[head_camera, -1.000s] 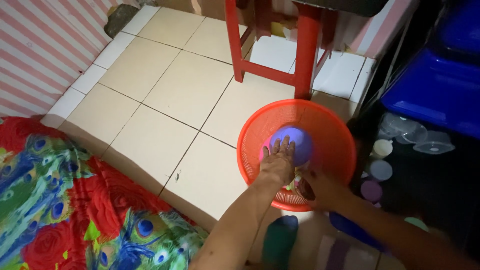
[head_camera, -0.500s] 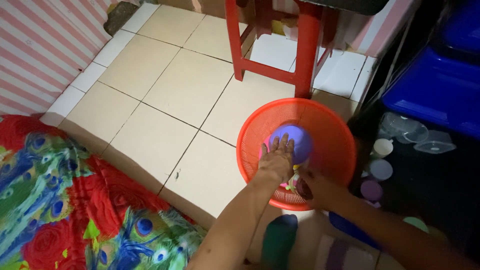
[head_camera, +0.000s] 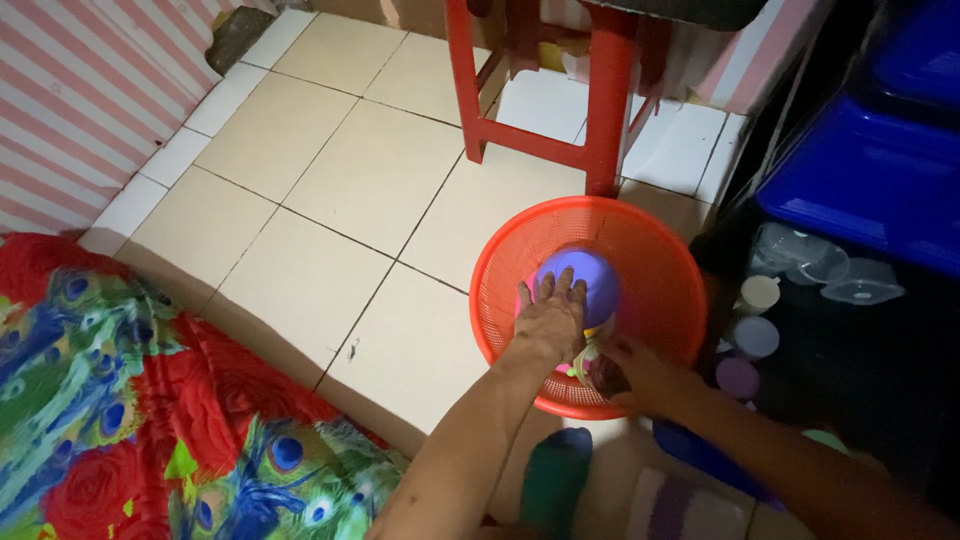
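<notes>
Tiled floor (head_camera: 330, 180) carries a red basket (head_camera: 660, 270) where my left hand (head_camera: 548, 325) spreads flat steadying a purple bowl (head_camera: 585, 275) while my right hand (head_camera: 640, 375) pinches small items (head_camera: 588, 358) beside it.

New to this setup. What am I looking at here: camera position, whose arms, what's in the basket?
No machine here: one camera sits on a person's head and looks down at their own two bare hands. The left hand lies flat on a purple bowl, turned upside down inside a round red basket on the tiled floor. The right hand reaches into the basket's near side among small colourful items; whether it grips one is unclear. Behind stand red stool legs. On the left lies a peacock-patterned cloth; on the right, blue bins and small lids.
</notes>
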